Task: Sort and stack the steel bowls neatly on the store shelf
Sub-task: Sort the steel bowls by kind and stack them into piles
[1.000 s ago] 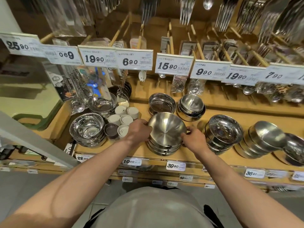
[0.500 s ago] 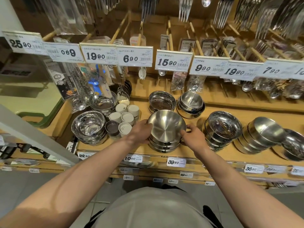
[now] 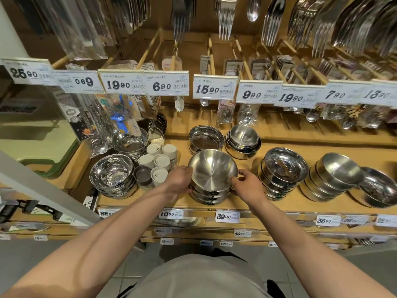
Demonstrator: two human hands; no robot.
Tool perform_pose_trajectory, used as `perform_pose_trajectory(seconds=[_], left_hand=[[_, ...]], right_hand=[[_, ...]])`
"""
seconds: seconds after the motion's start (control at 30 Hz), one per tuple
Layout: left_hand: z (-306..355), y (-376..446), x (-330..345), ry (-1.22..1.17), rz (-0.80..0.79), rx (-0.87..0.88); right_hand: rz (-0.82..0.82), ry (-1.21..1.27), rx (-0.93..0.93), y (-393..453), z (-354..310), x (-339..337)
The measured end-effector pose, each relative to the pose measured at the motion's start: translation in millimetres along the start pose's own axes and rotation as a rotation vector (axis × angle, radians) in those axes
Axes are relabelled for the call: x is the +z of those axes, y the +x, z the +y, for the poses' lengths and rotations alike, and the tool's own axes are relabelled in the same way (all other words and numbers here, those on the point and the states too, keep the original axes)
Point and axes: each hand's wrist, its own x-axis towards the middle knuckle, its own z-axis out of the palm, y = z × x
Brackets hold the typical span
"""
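A stack of brushed steel bowls (image 3: 212, 168) stands at the front middle of the wooden shelf (image 3: 236, 204). My left hand (image 3: 179, 181) grips the stack's left side, fingers curled round the rim. On the right side my right hand (image 3: 247, 184) holds it, fingertips on the top bowl's rim. More bowl stacks stand around: a shiny stack (image 3: 112, 176) at the left, a flat-bottomed stack (image 3: 206, 138) and a smaller stack (image 3: 243, 140) behind, then a shiny stack (image 3: 283, 168), a leaning stack (image 3: 337, 175) and a further bowl (image 3: 378, 187) to the right.
White shakers (image 3: 158, 160) cluster left of my left hand. Another bowl stack (image 3: 131, 143) sits behind them. Price tags (image 3: 216, 89) hang on a rail above, with packaged cutlery and forks (image 3: 224, 16) overhead. Shelf-edge labels (image 3: 227, 216) line the front.
Both hands stayed on the middle stack. The stack and hands sit slightly farther back on the shelf than a second ago, and the view has shifted a little.
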Motion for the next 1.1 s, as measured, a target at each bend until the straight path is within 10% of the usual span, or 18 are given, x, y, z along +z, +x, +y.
perform_pose_trajectory(seconds=[0.47,1.1], left_hand=[[46,7,-17,0.334,0.382,0.305],[93,139,-6,0.752,0.317,-0.07]], right_hand=[[0.137,-0.117,-0.211,-3,-39,-23],[0.108,0.115,-0.261,46,-53,-22]])
